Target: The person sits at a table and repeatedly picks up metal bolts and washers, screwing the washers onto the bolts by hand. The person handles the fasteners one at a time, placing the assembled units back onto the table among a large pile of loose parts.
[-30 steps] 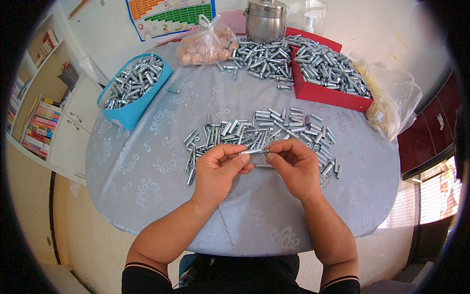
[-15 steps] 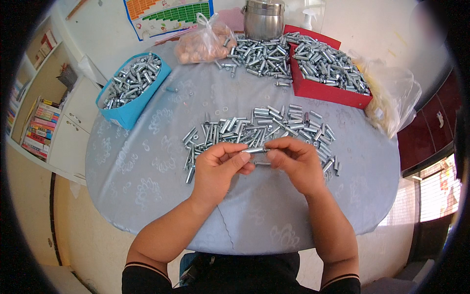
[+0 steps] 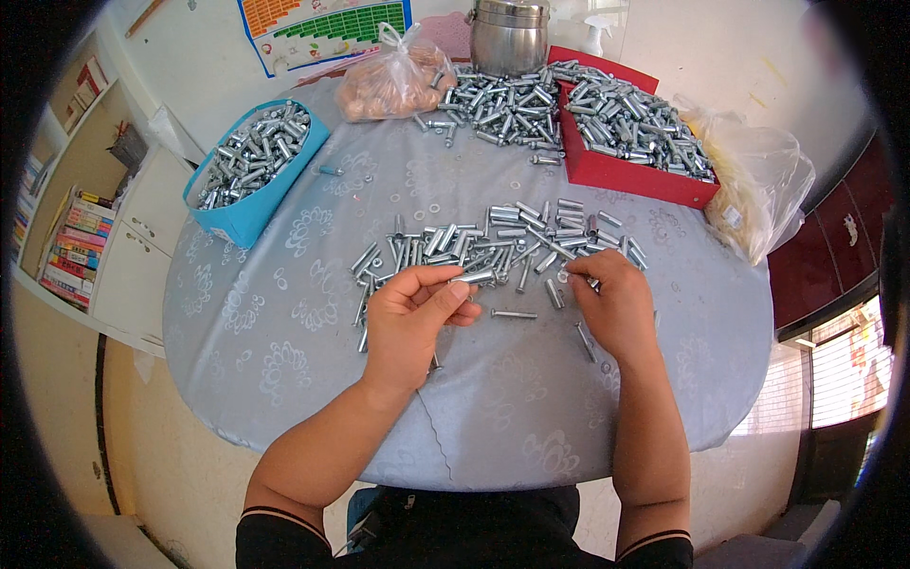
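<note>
My left hand (image 3: 413, 308) pinches a silvery expansion bolt (image 3: 476, 278) between thumb and forefinger, its end pointing right. My right hand (image 3: 611, 299) is at the right side of a loose pile of bolts and metal sleeves (image 3: 445, 244), fingers bent together over it. A small ring-shaped nut or washer (image 3: 563, 277) shows at its fingertips; what the fingers grip is hidden. A single bolt (image 3: 514, 314) lies flat between the hands. Another bolt (image 3: 585, 342) lies below the right hand, and a short sleeve (image 3: 555, 294) lies to its left.
A blue bin (image 3: 248, 213) of bolts stands at the left. At the back are a tied bag of brownish things (image 3: 393, 87), a heap of bolts (image 3: 498, 109) and a steel pot (image 3: 509, 40). A red box (image 3: 645, 183) of bolts and a clear bag (image 3: 758, 204) stand right.
My right hand has left the bolt in my left hand and moved right, onto the pile. My left hand still holds the bolt, slightly lower left.
</note>
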Demonstrator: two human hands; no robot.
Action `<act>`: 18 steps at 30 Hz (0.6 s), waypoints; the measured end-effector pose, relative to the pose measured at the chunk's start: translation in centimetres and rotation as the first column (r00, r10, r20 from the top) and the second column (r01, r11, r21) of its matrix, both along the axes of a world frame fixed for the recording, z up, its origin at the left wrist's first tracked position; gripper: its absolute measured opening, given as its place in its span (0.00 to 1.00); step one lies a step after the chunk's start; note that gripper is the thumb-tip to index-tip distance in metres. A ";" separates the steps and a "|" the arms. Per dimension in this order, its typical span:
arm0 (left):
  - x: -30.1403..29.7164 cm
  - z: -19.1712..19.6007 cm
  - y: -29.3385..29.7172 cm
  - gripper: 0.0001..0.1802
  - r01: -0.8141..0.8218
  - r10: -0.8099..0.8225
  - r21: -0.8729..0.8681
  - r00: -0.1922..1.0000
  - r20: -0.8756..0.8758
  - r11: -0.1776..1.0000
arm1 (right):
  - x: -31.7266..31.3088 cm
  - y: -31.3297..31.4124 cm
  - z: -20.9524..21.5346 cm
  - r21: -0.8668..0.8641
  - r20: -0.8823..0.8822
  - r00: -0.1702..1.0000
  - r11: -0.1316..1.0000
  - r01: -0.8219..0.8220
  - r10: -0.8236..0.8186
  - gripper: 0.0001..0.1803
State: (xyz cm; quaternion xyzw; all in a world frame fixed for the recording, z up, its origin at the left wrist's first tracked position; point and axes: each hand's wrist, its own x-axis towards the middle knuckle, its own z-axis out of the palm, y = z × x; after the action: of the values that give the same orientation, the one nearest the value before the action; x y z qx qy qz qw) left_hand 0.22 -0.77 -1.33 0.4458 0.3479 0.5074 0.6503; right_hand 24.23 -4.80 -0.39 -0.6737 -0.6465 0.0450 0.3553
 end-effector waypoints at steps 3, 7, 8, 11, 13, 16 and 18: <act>0.0 0.0 0.1 0.10 -0.022 0.022 0.000 1.000 0.005 1.000 | -0.3 0.3 -0.2 0.005 0.010 1.000 1.000 -0.010 0.010 0.07; -0.1 -0.1 0.2 0.10 -0.049 0.049 0.007 0.999 0.006 0.999 | -0.6 1.1 -0.6 0.058 0.068 0.993 0.993 -0.100 0.096 0.07; -0.2 -0.1 0.3 0.10 -0.058 0.058 0.008 0.998 0.010 0.998 | -0.7 1.1 -0.5 0.059 0.054 0.995 0.995 -0.083 0.080 0.07; -0.4 0.3 0.3 0.10 -0.084 0.084 -0.003 0.996 0.010 0.996 | -0.9 1.5 -0.3 0.106 0.068 0.994 0.990 -0.093 0.086 0.09; -0.3 0.1 0.4 0.10 -0.078 0.078 -0.001 0.997 0.026 0.997 | -1.3 2.0 -0.6 0.187 0.148 0.977 0.965 -0.182 0.156 0.11; -0.2 0.1 0.4 0.10 -0.077 0.077 -0.006 0.997 0.013 0.997 | -2.4 2.7 -1.4 0.142 0.275 0.946 0.965 -0.219 0.174 0.14; -0.3 0.2 0.4 0.10 -0.077 0.077 -0.009 0.997 0.007 0.997 | -2.7 2.8 -1.9 0.077 0.339 0.926 0.977 -0.201 0.164 0.16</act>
State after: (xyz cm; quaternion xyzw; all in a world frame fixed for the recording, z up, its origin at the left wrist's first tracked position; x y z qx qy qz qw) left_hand -0.03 -0.42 -1.17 0.4275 0.3646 0.5322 0.6333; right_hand 21.55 -2.03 -2.32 -0.5879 -0.7583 -0.0713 0.2726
